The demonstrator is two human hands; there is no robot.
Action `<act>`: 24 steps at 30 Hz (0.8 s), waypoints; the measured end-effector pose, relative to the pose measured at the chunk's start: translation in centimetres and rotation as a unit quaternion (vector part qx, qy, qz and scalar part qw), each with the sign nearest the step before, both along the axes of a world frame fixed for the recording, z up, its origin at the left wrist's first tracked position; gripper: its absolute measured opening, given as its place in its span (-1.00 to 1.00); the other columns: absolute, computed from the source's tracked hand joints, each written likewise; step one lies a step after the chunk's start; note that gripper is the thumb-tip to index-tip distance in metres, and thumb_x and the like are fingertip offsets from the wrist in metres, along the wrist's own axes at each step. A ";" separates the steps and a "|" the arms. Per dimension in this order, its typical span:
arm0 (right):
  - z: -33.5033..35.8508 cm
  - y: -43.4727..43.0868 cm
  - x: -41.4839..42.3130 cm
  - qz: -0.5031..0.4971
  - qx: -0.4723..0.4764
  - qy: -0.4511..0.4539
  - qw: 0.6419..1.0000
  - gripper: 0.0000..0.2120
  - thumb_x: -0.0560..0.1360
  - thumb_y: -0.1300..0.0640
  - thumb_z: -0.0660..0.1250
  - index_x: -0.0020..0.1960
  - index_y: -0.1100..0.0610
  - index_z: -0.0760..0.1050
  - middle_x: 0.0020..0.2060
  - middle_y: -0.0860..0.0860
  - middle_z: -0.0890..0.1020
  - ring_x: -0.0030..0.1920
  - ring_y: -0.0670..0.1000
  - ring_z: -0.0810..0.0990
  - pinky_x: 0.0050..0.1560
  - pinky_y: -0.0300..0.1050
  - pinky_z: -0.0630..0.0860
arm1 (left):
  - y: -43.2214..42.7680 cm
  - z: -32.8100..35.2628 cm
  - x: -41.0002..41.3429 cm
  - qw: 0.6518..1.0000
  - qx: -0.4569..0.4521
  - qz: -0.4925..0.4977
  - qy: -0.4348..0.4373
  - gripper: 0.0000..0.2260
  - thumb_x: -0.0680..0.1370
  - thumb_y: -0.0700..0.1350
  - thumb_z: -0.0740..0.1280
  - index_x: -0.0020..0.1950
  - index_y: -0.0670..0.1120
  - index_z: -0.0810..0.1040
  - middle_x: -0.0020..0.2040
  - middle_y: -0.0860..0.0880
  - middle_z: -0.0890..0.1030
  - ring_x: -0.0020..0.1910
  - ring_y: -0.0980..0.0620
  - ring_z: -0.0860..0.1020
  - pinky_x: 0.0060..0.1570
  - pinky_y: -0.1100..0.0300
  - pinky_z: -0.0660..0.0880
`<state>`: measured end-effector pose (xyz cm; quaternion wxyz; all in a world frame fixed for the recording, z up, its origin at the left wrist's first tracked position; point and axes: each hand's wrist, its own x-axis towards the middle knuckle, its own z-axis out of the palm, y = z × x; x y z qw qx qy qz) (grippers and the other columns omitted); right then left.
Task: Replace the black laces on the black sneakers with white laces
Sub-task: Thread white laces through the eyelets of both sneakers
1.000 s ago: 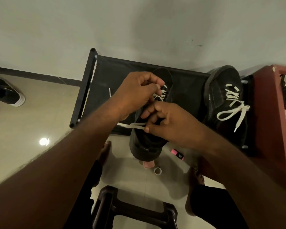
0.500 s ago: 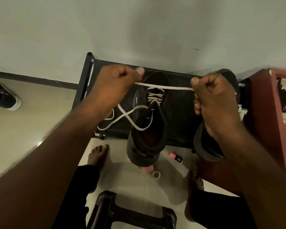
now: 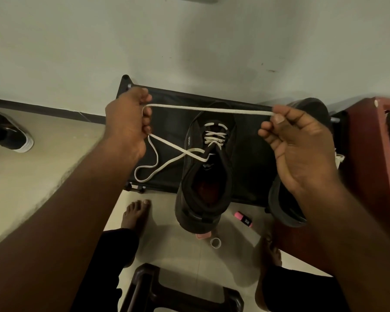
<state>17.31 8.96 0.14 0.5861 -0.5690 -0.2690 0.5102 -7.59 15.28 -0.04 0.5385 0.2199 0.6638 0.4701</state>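
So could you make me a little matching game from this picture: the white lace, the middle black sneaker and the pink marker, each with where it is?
1. white lace
2. black sneaker
3. pink marker

A. lying on the floor
B. stretched from the left hand to the right hand
C. resting on the black rack

Pairs: 1-B, 2-C, 3-A

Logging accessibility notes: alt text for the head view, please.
The left hand and right hand hold a white lace stretched level over a black sneaker on a black rack. From the left hand it loops slack to the sneaker's eyelets. A second black sneaker shows behind the right hand.
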 end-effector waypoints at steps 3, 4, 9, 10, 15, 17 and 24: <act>0.1 -0.4 -0.9 0.100 0.002 -0.083 0.992 -0.81 0.61 0.34 0.26 0.11 0.14 0.57 -0.14 0.06 0.69 -0.09 0.03 0.69 -0.01 -0.11 0.62 | -0.9 -0.4 0.9 0.932 0.074 -0.152 0.320 -0.83 0.58 0.00 0.32 0.06 -0.06 0.59 0.00 0.05 0.56 -0.05 0.19 0.50 -0.07 0.38 0.38; 0.2 -0.6 -1.4 0.124 0.001 -0.086 0.989 -0.82 0.59 0.34 0.28 0.12 0.14 0.56 -0.16 0.08 0.70 -0.12 0.05 0.70 -0.05 -0.10 0.63 | -1.6 0.1 1.7 0.900 0.129 -0.209 0.361 -0.80 0.60 0.04 0.31 0.15 -0.01 0.57 0.07 0.11 0.54 0.02 0.27 0.49 -0.02 0.46 0.36; 0.6 -1.1 -3.2 0.142 -0.001 -0.029 0.989 -0.89 0.51 0.25 0.39 0.02 0.21 0.50 -0.19 0.13 0.72 -0.19 0.07 0.72 -0.17 -0.11 0.64 | -3.9 1.1 5.2 0.808 0.248 -0.478 0.237 -0.75 0.59 -0.05 0.34 0.26 -0.03 0.58 0.01 0.10 0.66 0.01 0.20 0.62 0.03 0.29 0.55; 0.6 -1.1 -3.2 0.145 -0.003 -0.031 0.989 -0.91 0.52 0.25 0.39 0.00 0.22 0.51 -0.20 0.13 0.72 -0.20 0.06 0.71 -0.20 -0.12 0.64 | -4.0 0.9 5.5 0.806 0.245 -0.486 0.231 -0.78 0.59 -0.09 0.35 0.23 -0.04 0.61 -0.04 0.07 0.68 -0.05 0.14 0.64 0.00 0.21 0.59; 0.3 -0.9 -2.6 0.140 -0.025 -0.158 0.977 -0.84 0.56 0.03 0.37 -0.06 0.13 0.58 -0.23 0.07 0.70 -0.31 0.01 0.65 -0.31 -0.17 0.58 | -3.0 0.4 4.7 0.876 0.207 -0.373 0.227 -0.90 0.60 -0.15 0.34 0.03 -0.04 0.64 -0.25 0.07 0.66 -0.40 0.23 0.56 -0.37 0.42 0.44; 0.4 -1.1 -2.2 0.178 -0.055 -0.247 0.951 -0.78 0.51 -0.11 0.39 -0.04 0.05 0.58 -0.21 0.02 0.68 -0.29 -0.06 0.64 -0.31 -0.21 0.57 | -2.6 0.1 3.9 0.904 0.183 -0.318 0.219 -0.91 0.59 -0.13 0.35 0.02 -0.01 0.65 -0.26 0.06 0.67 -0.38 0.27 0.56 -0.35 0.46 0.42; -0.7 -2.4 -3.0 0.315 -0.104 -0.374 0.866 -0.69 0.47 0.14 0.49 0.19 0.02 0.57 -0.09 -0.13 0.64 -0.12 -0.21 0.62 -0.05 -0.28 0.60 | -2.8 0.0 4.2 0.908 0.142 -0.335 0.205 -0.91 0.58 -0.12 0.37 -0.07 -0.07 0.66 -0.29 0.00 0.69 -0.46 0.17 0.54 -0.37 0.36 0.47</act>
